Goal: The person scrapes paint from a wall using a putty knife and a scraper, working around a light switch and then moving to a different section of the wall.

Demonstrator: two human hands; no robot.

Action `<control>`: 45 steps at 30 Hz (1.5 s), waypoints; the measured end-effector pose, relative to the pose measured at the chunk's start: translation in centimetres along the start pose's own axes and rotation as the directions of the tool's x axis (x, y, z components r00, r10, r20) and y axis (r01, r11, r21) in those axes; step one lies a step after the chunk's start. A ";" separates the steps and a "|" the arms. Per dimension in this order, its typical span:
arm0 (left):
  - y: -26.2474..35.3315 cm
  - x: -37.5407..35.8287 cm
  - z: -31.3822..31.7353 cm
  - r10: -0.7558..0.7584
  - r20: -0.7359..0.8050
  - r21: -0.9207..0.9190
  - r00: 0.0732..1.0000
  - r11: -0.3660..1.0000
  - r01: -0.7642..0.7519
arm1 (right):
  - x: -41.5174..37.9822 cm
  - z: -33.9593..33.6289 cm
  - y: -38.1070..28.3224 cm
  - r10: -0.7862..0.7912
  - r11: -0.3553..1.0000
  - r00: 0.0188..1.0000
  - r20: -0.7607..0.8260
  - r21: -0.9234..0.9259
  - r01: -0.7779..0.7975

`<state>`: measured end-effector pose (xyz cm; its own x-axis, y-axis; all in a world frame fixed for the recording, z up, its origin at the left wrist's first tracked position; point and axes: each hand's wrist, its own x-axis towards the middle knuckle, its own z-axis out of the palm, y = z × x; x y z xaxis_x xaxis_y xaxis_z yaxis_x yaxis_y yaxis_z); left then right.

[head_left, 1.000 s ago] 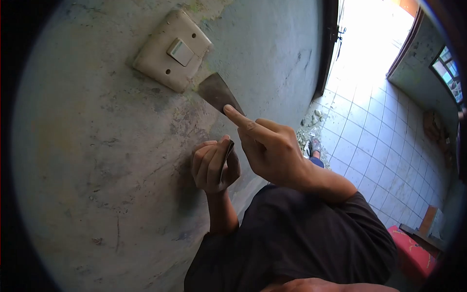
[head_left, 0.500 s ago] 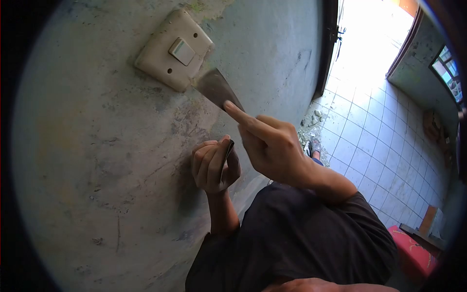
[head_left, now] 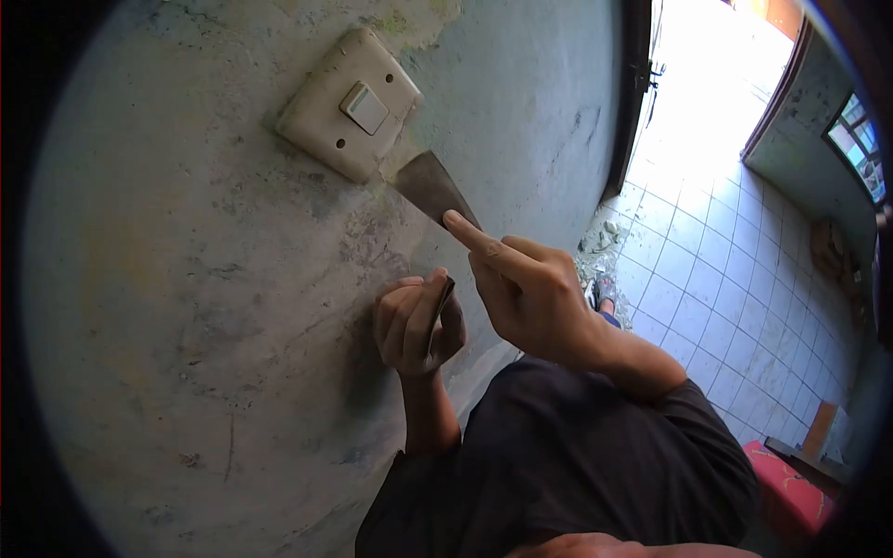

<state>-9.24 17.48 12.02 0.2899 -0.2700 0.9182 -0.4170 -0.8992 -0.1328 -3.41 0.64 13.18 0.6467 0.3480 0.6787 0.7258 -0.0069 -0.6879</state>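
Right hand [head_left: 549, 302]: we grip a scraper [head_left: 434, 190] — beside the switch [head_left: 352, 105].
Left hand [head_left: 409, 325]: we pinch a thin dark piece [head_left: 441, 309].

Wall [head_left: 186, 325] mottled in grey-green, blotched with faint yellow. Switch plate [head_left: 321, 116] seen as cream, rocker [head_left: 367, 110] as whiter. Blade [head_left: 433, 189] noted as dark grey, shirt [head_left: 595, 456] as near-black. Pale floor tiles [head_left: 693, 270] crossed by a darker grid.
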 end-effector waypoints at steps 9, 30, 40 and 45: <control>0.1 -0.2 0.0 -0.009 0.008 -0.029 1.000 1.000 0.009 | 0.9 0.9 -0.3 -0.055 0.993 0.991 -0.119 0.100 0.067; 0.3 -0.4 -0.1 -0.015 -0.017 -0.056 1.000 0.998 0.014 | 0.3 1.0 -0.5 -0.052 0.995 0.995 -0.084 0.081 0.059; 0.1 -1.0 -0.1 -0.043 -0.115 -0.034 0.992 0.999 0.039 | -0.1 1.1 -1.1 -0.016 0.996 0.999 -0.027 0.088 0.019; -0.1 -1.2 -0.3 -0.016 -0.110 -0.028 0.994 1.000 0.013 | -0.4 1.2 -1.2 -0.039 0.996 0.999 -0.024 0.083 0.041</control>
<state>-9.77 18.00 11.04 0.2001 -0.2159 0.9557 -0.4375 -0.8925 -0.1100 -4.86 1.66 13.45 0.6233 0.3250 0.7112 0.7297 0.0850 -0.6784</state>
